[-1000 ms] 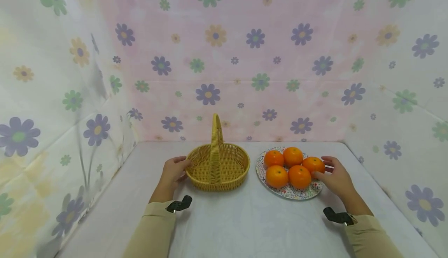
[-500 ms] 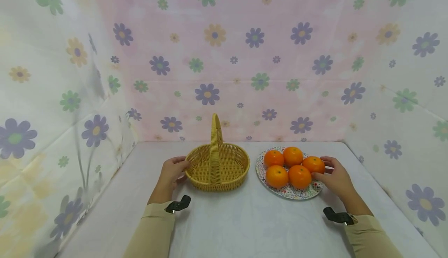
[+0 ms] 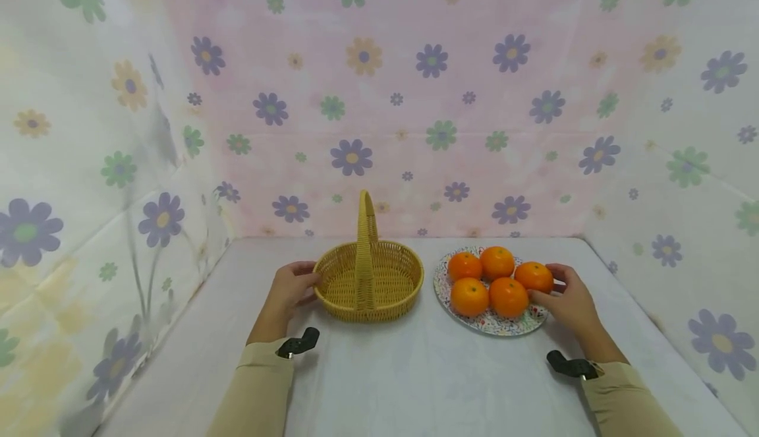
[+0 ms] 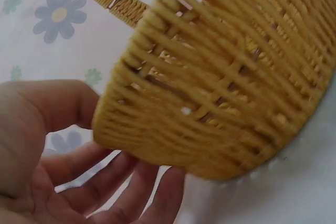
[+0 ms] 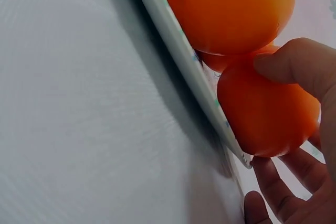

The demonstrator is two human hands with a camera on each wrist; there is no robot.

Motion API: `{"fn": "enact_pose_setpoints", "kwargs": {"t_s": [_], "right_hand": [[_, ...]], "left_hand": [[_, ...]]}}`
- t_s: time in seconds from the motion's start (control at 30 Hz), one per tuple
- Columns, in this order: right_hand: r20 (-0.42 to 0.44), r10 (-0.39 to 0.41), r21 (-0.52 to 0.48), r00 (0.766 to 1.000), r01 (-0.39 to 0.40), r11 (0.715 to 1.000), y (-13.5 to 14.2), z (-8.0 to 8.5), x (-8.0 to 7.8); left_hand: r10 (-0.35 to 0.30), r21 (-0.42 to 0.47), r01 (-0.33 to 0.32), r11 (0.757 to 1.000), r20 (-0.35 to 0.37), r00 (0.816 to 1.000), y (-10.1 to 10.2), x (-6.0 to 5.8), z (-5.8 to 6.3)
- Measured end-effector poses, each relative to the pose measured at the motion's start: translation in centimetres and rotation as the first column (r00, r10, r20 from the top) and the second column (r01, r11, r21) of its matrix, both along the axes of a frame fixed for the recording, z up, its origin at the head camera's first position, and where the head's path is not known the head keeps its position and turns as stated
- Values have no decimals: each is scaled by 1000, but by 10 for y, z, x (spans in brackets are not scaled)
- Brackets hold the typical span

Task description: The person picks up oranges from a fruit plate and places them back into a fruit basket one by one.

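Observation:
An oval yellow wicker basket (image 3: 391,285) with a tall arched handle (image 3: 364,252) stands on the table, nothing inside it. My left hand (image 3: 289,292) holds its left rim; in the left wrist view the thumb reaches over the rim and the fingers (image 4: 165,195) lie against the outer side. To the right, a round speckled plate (image 3: 441,292) bears several oranges. My right hand (image 3: 569,298) grips the rightmost orange (image 3: 534,277), which still rests on the plate. In the right wrist view the thumb lies on that orange (image 5: 268,108), with fingers at its far side.
A white cloth covers the table (image 3: 391,384). Flower-patterned sheets hang at the back (image 3: 403,94) and on both sides. Another orange (image 3: 508,297) sits right beside the gripped one. Dark wrist mounts (image 3: 299,343) stick out from both sleeves.
The head view has shifted very slightly. Both hands stay nearly where they were, at the basket's rim and the rightmost orange; basket, plate and oranges keep their places.

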State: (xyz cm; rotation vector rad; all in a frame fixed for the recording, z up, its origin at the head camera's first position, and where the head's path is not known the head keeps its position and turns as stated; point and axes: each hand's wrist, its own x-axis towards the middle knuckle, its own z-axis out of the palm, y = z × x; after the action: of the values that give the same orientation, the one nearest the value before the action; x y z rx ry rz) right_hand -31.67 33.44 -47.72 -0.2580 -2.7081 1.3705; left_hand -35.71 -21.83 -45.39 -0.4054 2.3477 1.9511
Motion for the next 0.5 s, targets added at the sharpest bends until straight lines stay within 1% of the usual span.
{"fn": "enact_pose_setpoints", "kwargs": {"t_s": [0.1,0.2,0.27,0.5], "right_hand": [[-7,-17,-7,1000,17,1000,1,-3,0],[-19,-37,-17,999,36,999,2,-5,0],[-26,-47,-27,999,47,999,2,-6,0],[-82,-75,-65,994,69,995,5,-5,1]], "left_hand": [[-51,-96,47,994,-37,998,-1,3,2],[-79,-141,70,988,-61,995,-1,4,4],[-81,-148,71,987,-64,995,-1,5,5],[-68,-95,62,994,-64,996,-1,6,8]]}}
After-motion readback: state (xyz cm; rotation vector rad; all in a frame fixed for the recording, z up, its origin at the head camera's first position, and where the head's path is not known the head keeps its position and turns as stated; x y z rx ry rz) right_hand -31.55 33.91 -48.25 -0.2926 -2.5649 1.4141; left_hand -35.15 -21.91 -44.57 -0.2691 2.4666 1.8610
